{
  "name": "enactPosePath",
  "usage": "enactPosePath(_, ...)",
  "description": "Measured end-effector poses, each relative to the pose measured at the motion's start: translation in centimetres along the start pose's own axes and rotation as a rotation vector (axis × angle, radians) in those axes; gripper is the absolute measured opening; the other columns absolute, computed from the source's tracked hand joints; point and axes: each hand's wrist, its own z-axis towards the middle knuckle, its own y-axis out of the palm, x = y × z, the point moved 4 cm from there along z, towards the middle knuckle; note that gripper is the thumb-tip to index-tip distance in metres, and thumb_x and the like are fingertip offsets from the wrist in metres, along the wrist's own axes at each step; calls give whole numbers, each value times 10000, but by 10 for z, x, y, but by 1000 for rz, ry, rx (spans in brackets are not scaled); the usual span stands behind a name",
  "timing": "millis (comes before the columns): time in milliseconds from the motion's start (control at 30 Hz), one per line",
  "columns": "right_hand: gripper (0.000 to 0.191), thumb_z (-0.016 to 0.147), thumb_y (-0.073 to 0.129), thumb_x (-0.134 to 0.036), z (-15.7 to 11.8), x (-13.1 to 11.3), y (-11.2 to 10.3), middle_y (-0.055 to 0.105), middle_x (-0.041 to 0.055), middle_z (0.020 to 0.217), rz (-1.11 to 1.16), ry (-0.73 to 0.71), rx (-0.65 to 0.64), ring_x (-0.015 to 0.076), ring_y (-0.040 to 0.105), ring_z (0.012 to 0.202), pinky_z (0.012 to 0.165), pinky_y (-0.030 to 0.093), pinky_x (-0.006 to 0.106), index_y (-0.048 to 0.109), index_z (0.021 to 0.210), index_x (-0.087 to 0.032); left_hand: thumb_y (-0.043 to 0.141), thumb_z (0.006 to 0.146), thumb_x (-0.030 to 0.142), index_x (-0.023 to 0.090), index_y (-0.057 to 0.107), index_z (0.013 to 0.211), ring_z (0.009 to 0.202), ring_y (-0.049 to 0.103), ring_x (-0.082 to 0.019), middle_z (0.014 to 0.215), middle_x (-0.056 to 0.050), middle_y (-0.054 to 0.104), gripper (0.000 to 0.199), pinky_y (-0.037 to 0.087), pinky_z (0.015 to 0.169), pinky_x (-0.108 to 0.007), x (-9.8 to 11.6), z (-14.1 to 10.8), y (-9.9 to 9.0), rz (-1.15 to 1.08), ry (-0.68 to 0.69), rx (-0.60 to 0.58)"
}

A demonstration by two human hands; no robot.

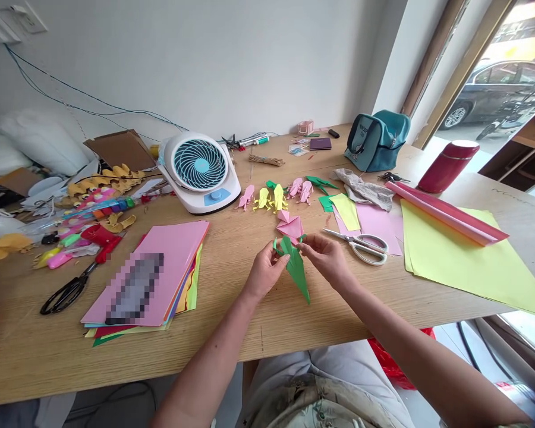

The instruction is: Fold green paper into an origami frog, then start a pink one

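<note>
A green folded paper piece (298, 273), long and pointed, hangs between my hands with its tip toward me. My left hand (266, 270) pinches its upper left side, thumb on the front. At its upper right, the fingers of my right hand (324, 257) are closed on a small green fold. Just beyond my fingertips lies a pink folded paper piece (289, 227). Farther back stand several finished paper figures, among them a yellow frog-like one (263, 200) and a pink one (246, 197). White-handled scissors (368, 246) rest right of my right hand.
A white fan (200, 172) stands at the back left. Stacked coloured paper (178, 241) and black-handled scissors (66, 292) lie left. To the right are yellow sheets (455, 267), a rolled red sheet (450, 214), a red flask (448, 166) and a teal bag (378, 142).
</note>
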Motion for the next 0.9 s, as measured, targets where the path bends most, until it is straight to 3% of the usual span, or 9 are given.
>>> enactPosePath(200,372,689,776,-547,-1,1,3,737,58,858,22,11,-43,189,633,754,720,500,339,728,840,-210,631,821,258,181,645,1135,868,646,-159,983,-60,701,324,515,715,-231,1,-1,5,8,-1,-26)
enactPosePath(600,401,652,800,-562,-2,-2,0,704,36,775,43,-37,-6,176,617,707,684,491,325,693,808,-209,610,816,229,175,653,1080,816,611,-141,916,-39,674,273,490,696,-217,-1,-2,4,55,-16,-25)
enactPosePath(900,387,646,796,-556,-1,-5,-1,666,23,700,24,44,-6,149,577,655,616,436,289,682,743,-199,599,829,202,173,646,1122,870,631,-151,968,-46,686,298,505,747,-230,-3,-2,5,51,-4,-36)
